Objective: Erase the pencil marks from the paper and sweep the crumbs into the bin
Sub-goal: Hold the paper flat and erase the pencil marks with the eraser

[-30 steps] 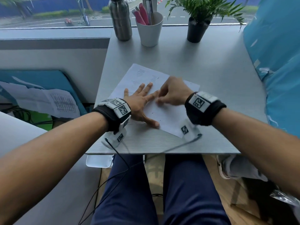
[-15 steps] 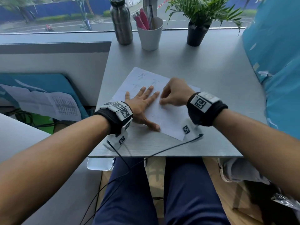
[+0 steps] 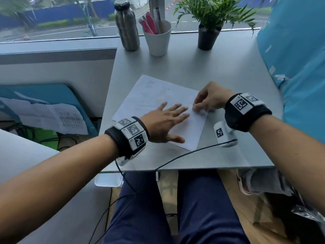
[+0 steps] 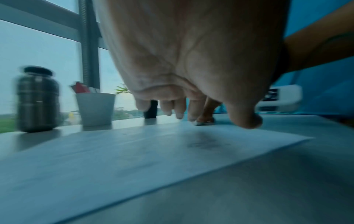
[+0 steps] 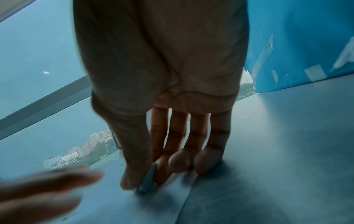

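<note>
A white paper [image 3: 154,103] lies slanted on the grey table [image 3: 237,103], with faint pencil marks [image 3: 151,84] near its far corner. My left hand [image 3: 168,120] lies flat on the paper, fingers straight and spread, and holds it down; in the left wrist view its fingertips [image 4: 191,116] touch the paper [image 4: 134,151]. My right hand [image 3: 198,106] is at the paper's right edge. It pinches a small pale eraser [image 5: 147,180] between thumb and index finger, with the eraser's tip on the paper [image 5: 114,201]. No crumbs can be made out.
At the far edge by the window stand a steel bottle [image 3: 126,27], a white cup of pens [image 3: 158,39] and a potted plant [image 3: 209,36]. A blue sheet [image 3: 290,59] borders the table's right side. A white container [image 3: 108,180] shows under the table's front-left corner. Cables trail over the front edge.
My right hand has moved right with the eraser, from the paper's middle to its right edge. The left hand has slid right across the paper, still flat.
</note>
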